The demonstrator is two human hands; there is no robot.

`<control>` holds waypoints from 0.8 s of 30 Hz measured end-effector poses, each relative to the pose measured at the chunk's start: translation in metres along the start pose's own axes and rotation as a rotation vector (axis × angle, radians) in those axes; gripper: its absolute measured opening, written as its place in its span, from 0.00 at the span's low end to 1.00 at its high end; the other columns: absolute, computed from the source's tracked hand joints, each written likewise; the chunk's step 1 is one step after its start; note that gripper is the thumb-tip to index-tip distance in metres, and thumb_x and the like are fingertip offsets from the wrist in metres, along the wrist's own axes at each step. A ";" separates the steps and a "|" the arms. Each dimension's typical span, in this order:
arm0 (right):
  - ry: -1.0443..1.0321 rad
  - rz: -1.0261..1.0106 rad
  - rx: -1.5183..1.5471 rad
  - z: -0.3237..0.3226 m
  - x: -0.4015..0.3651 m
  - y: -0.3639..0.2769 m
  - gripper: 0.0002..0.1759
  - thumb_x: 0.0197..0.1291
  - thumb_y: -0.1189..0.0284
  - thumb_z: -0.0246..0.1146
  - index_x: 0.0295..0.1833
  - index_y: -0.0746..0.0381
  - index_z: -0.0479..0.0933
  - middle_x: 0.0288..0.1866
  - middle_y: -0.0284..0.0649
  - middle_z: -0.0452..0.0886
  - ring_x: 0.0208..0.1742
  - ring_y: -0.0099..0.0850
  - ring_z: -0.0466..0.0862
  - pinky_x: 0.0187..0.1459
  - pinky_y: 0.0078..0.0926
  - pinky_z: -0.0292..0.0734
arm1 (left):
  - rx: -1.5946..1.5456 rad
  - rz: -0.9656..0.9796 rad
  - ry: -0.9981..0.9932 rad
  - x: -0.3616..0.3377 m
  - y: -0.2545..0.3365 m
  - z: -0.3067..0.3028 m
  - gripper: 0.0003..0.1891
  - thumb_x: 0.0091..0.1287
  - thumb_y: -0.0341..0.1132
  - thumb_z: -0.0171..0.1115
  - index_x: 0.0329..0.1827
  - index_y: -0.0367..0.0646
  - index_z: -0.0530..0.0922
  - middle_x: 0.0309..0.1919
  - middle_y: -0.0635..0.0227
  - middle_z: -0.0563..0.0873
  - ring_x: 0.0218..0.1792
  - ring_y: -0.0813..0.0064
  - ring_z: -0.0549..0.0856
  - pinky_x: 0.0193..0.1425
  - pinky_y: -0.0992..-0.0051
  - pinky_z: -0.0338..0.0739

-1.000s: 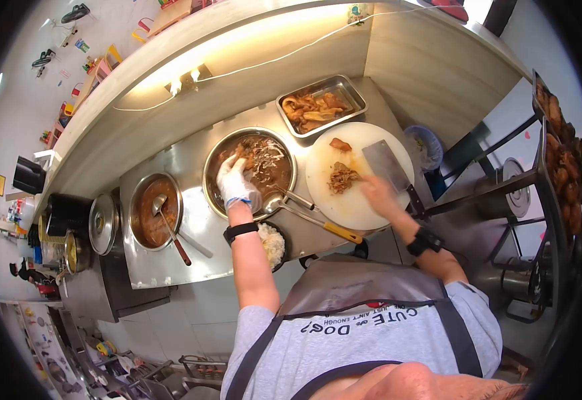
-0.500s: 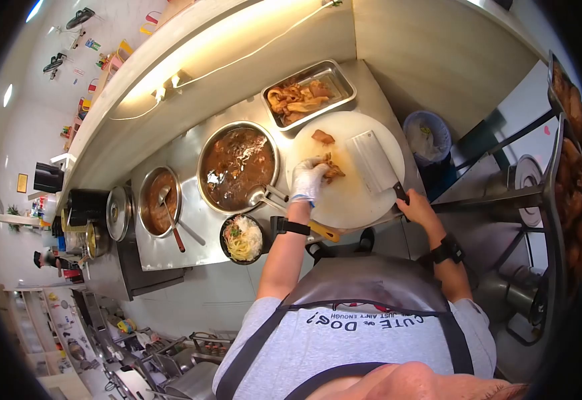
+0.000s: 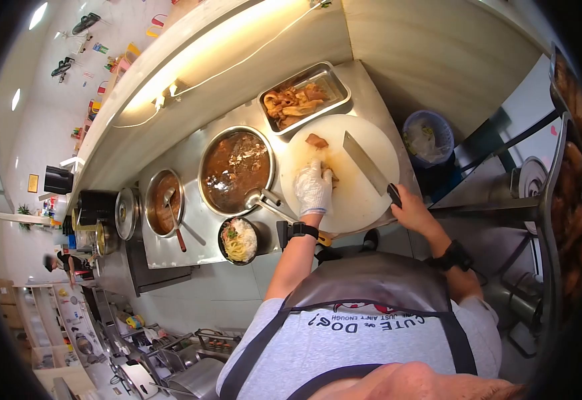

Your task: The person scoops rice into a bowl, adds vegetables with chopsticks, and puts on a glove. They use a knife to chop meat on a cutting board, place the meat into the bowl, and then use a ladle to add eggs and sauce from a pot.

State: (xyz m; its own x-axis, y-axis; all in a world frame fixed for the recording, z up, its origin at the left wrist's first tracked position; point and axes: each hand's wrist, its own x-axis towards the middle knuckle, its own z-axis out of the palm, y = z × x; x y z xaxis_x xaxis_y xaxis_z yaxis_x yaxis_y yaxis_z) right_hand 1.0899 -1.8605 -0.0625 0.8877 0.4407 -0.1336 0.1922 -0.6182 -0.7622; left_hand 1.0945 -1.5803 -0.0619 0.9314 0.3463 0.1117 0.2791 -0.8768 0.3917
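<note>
- Far left of the hands, a small pot (image 3: 163, 203) of brown sauce with a ladle (image 3: 171, 200) in it stands back from the tabletop (image 3: 164, 250) edge
- Just left of the left hand is a large pot (image 3: 235, 170) of dark braise, with a bowl (image 3: 237, 240) of noodles and rice at the edge
- Beyond the left hand, a tray (image 3: 302, 98) holds cooked meat pieces
- The gloved left hand (image 3: 313, 189) lies over the meat (image 3: 331, 175) on the cutting board (image 3: 357, 200); whether it grips is unclear
- There is bare board between the hands
- The right hand (image 3: 411, 212) is closed on the cleaver (image 3: 365, 163) handle at the board's near rim
</note>
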 end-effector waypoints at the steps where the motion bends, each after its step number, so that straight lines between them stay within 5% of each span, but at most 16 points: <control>1: -0.002 0.001 -0.009 -0.002 0.004 -0.003 0.18 0.59 0.71 0.60 0.52 0.67 0.68 0.33 0.59 0.81 0.35 0.57 0.83 0.40 0.46 0.77 | -0.117 0.109 -0.030 0.001 -0.003 0.007 0.14 0.60 0.37 0.65 0.47 0.42 0.79 0.39 0.54 0.84 0.39 0.51 0.84 0.46 0.54 0.76; 4: -0.143 0.269 0.216 -0.003 0.012 -0.003 0.19 0.59 0.70 0.60 0.53 0.66 0.69 0.34 0.60 0.81 0.39 0.59 0.82 0.41 0.49 0.76 | -0.184 0.161 -0.031 -0.011 0.011 0.002 0.16 0.60 0.34 0.64 0.50 0.41 0.77 0.46 0.53 0.82 0.41 0.51 0.83 0.47 0.54 0.76; 6: 0.092 -0.058 -0.078 0.003 0.016 0.003 0.19 0.60 0.69 0.62 0.55 0.64 0.69 0.33 0.57 0.82 0.37 0.56 0.83 0.38 0.48 0.77 | -0.131 0.113 0.010 -0.019 0.021 -0.008 0.17 0.60 0.32 0.63 0.52 0.41 0.77 0.50 0.53 0.82 0.44 0.52 0.83 0.48 0.55 0.76; 9: 0.110 -0.066 -0.068 0.003 0.009 -0.023 0.19 0.63 0.66 0.63 0.55 0.63 0.70 0.34 0.54 0.83 0.36 0.54 0.83 0.36 0.47 0.77 | -0.005 0.022 0.014 -0.043 0.018 -0.014 0.20 0.59 0.32 0.64 0.56 0.42 0.76 0.55 0.53 0.79 0.48 0.51 0.81 0.51 0.56 0.76; 12: 0.022 -0.111 -0.108 0.011 0.007 -0.044 0.19 0.65 0.64 0.63 0.55 0.62 0.70 0.34 0.52 0.83 0.35 0.53 0.83 0.36 0.46 0.77 | 0.056 0.137 0.006 -0.056 0.010 -0.015 0.22 0.59 0.33 0.65 0.58 0.42 0.75 0.56 0.53 0.78 0.50 0.50 0.81 0.51 0.55 0.77; 18: 0.058 -0.199 -0.178 0.030 0.017 -0.077 0.16 0.67 0.64 0.61 0.52 0.62 0.68 0.32 0.51 0.83 0.34 0.52 0.84 0.34 0.46 0.79 | 0.039 -0.067 -0.003 -0.059 0.010 -0.032 0.24 0.58 0.34 0.65 0.59 0.39 0.75 0.52 0.52 0.80 0.46 0.51 0.82 0.49 0.56 0.76; 21: -0.161 -0.074 -0.343 0.052 0.030 -0.068 0.15 0.67 0.65 0.60 0.47 0.64 0.67 0.32 0.52 0.83 0.32 0.53 0.84 0.33 0.47 0.80 | 0.016 -0.006 -0.015 -0.060 -0.006 -0.015 0.23 0.58 0.34 0.65 0.57 0.40 0.76 0.45 0.53 0.83 0.41 0.51 0.83 0.47 0.56 0.77; 24: -0.094 -0.125 -0.333 0.049 0.032 -0.072 0.15 0.68 0.64 0.59 0.44 0.64 0.66 0.30 0.53 0.83 0.31 0.53 0.84 0.32 0.49 0.80 | 0.045 0.072 0.089 -0.059 -0.009 -0.023 0.22 0.58 0.33 0.65 0.57 0.40 0.77 0.37 0.54 0.84 0.38 0.51 0.84 0.43 0.55 0.78</control>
State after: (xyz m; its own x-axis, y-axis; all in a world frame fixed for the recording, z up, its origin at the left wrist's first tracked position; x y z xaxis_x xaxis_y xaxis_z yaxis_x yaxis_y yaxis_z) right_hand 1.0838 -1.7700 -0.0428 0.8093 0.5746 -0.1219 0.4364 -0.7271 -0.5300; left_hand 1.0313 -1.5854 -0.0504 0.9255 0.3086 0.2195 0.2244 -0.9137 0.3389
